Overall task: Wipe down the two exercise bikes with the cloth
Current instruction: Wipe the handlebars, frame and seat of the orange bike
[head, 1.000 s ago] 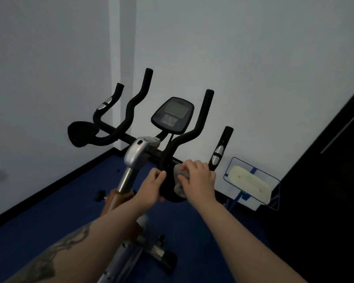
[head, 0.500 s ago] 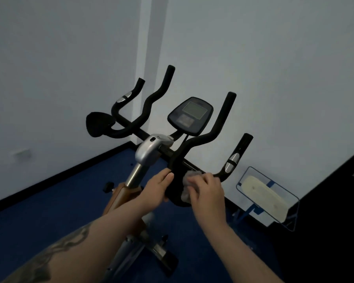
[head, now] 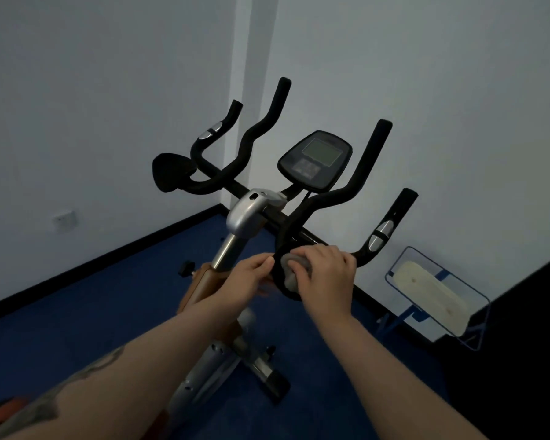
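Obs., head view. One bike (head: 235,223) in frame, centre, against the wall corner; second bike not visible.

Right hand (head: 327,274), lower centre: fingers curled over a bunched grey cloth (head: 294,269), pressing it onto the black elbow pad (head: 281,281) at the near right end of the handlebar. Cloth sits between palm and pad; only its left part shows past the knuckles.

Left hand (head: 248,277), just left of the pad: fingertips touch the pad's left edge, fingers bent around it, seemingly steadying it. How far the thumb wraps underneath cannot be told.

Key relation: from the cloth, unwiped bar runs two ways. The inner right grip (head: 359,182) rises up and right from just above the pad, long axis steeply tilted toward the upper right of frame. The outer right grip (head: 391,227) lies right of the cloth, tilted much the same. Console (head: 315,160) is above, centre. Right hand, holding the cloth, is nearer both grips; left hand is nearer the silver stem (head: 251,211).

Judgement: pad wipe in progress; task looks early. Likely next stroke follows a grip's axis upward, cloth wrapped round the tube.

Lower right: a framed white pad (head: 432,290) leaning at the wall.
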Motion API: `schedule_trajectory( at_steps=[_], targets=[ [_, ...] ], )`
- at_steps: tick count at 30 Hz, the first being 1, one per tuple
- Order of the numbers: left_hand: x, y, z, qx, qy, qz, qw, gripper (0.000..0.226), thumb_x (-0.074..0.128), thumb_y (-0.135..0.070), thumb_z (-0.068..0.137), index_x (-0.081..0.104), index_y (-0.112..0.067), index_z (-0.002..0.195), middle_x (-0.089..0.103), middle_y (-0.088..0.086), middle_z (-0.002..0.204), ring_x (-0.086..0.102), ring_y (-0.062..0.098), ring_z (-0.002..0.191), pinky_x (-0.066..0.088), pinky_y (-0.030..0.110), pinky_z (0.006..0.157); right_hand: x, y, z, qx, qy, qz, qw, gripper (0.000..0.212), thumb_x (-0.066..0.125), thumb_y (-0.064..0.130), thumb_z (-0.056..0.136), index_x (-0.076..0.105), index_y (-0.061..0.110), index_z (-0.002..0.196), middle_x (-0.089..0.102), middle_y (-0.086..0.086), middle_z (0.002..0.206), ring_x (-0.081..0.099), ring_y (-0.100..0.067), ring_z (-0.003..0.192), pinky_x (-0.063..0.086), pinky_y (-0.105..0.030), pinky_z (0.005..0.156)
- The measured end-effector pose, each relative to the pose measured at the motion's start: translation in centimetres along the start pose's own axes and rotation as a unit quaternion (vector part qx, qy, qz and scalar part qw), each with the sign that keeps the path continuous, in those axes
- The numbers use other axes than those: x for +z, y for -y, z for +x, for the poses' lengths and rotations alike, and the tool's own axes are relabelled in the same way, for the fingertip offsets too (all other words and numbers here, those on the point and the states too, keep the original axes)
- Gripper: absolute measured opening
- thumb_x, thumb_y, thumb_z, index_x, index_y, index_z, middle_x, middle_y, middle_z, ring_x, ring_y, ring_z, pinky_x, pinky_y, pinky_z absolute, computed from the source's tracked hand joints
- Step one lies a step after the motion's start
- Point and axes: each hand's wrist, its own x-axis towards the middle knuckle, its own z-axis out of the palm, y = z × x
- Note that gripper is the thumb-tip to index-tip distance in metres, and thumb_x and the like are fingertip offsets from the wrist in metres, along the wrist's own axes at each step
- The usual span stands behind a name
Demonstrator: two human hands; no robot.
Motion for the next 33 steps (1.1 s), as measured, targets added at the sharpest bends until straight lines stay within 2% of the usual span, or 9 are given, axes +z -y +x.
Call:
schedule_trajectory(
  at_steps=[5,10,14,18,19,23,27,31,33],
  targets=[
    [0.1,0.0,0.1,-0.006,0.000,-0.011,1.000,0.026,0.040,-0.024,0.104,0.066,-0.019,0.107,0.071,0.000,0.085,0.066,0.012,0.074,0.049,0.025,0.068,-0.4,-0.7,-1.5,-0.127,0.046,-0.036,0.990,0.018,0.078,0.025,0.076,0.070,0.029,0.092,0.066,0.014,0.089,0.059,-0.012,0.089,0.025,-0.026,0.081],
    [0.2,0.1,0.0,0.003,-0.014,-0.005,1.000,0.027,0.041,-0.024,0.104,0.066,-0.018,0.101,0.070,-0.004,0.079,0.066,0.009,0.071,0.050,0.026,0.068,-0.9,0.3,0.0,-0.072,0.048,-0.030,0.996,0.014,0.072,0.025,0.083,0.071,0.026,0.097,0.066,0.010,0.095,0.057,-0.015,0.093,0.031,-0.030,0.083],
    [0.8,0.0,0.1,0.022,-0.048,-0.017,0.998,0.021,0.046,-0.020,0.102,0.065,-0.011,0.106,0.067,0.005,0.086,0.062,0.019,0.079,0.051,0.030,0.068,-1.9,-0.5,-2.0,-0.143,0.089,-0.043,0.985,0.016,0.075,0.023,0.078,0.069,0.028,0.092,0.063,0.012,0.089,0.056,-0.014,0.090,0.028,-0.028,0.080],
    [1.7,-0.9,0.7,0.130,-0.142,0.111,0.975,0.009,0.064,-0.017,0.092,0.064,-0.020,0.101,0.065,-0.004,0.092,0.061,0.007,0.084,0.049,0.021,0.076,-3.8,-1.7,2.8,0.015,-0.025,0.065,0.997,0.009,0.066,0.026,0.087,0.064,0.027,0.096,0.058,0.011,0.093,0.052,-0.011,0.091,0.042,-0.029,0.077],
    [1.8,-1.1,0.9,0.145,-0.151,0.136,0.968,0.011,0.066,-0.015,0.091,0.065,-0.019,0.101,0.065,-0.004,0.093,0.060,0.005,0.085,0.049,0.020,0.078,-3.7,-1.9,4.2,0.054,-0.014,0.087,0.995,0.008,0.064,0.028,0.089,0.062,0.027,0.096,0.057,0.011,0.094,0.052,-0.012,0.093,0.044,-0.030,0.077],
    [1.9,-1.4,1.1,0.161,-0.161,0.199,0.953,0.012,0.070,-0.014,0.088,0.068,-0.015,0.100,0.067,-0.003,0.091,0.062,0.008,0.086,0.049,0.023,0.079,-0.7,-1.6,6.8,0.092,0.176,0.093,0.976,0.014,0.054,0.036,0.096,0.062,0.029,0.105,0.056,0.005,0.104,0.055,-0.015,0.096,0.041,-0.030,0.075],
    [1.4,-1.3,1.2,0.153,-0.156,0.192,0.957,0.009,0.071,-0.013,0.086,0.069,-0.016,0.094,0.068,-0.004,0.084,0.063,0.004,0.080,0.051,0.021,0.075,0.2,-2.7,4.7,0.123,0.187,0.140,0.965,0.028,0.045,0.037,0.100,0.061,0.023,0.118,0.060,0.000,0.111,0.056,-0.015,0.098,0.041,-0.029,0.079],
    [1.1,-1.4,1.6,0.128,-0.142,0.171,0.966,0.017,0.074,-0.013,0.084,0.066,-0.027,0.084,0.067,-0.007,0.077,0.061,-0.004,0.071,0.046,0.010,0.066,-0.3,-3.9,4.1,0.136,0.214,0.033,0.967,0.029,0.035,0.040,0.102,0.057,0.021,0.106,0.059,0.002,0.091,0.058,-0.018,0.090,0.040,-0.032,0.070],
    [1.0,-1.5,1.8,0.125,-0.142,0.177,0.966,0.016,0.075,-0.013,0.084,0.066,-0.026,0.085,0.067,-0.007,0.077,0.061,-0.004,0.070,0.046,0.010,0.064,-0.3,-2.9,5.4,0.122,0.249,-0.034,0.960,0.035,0.028,0.037,0.105,0.058,0.019,0.109,0.063,-0.006,0.100,0.058,-0.024,0.093,0.046,-0.036,0.075]
  ],
)
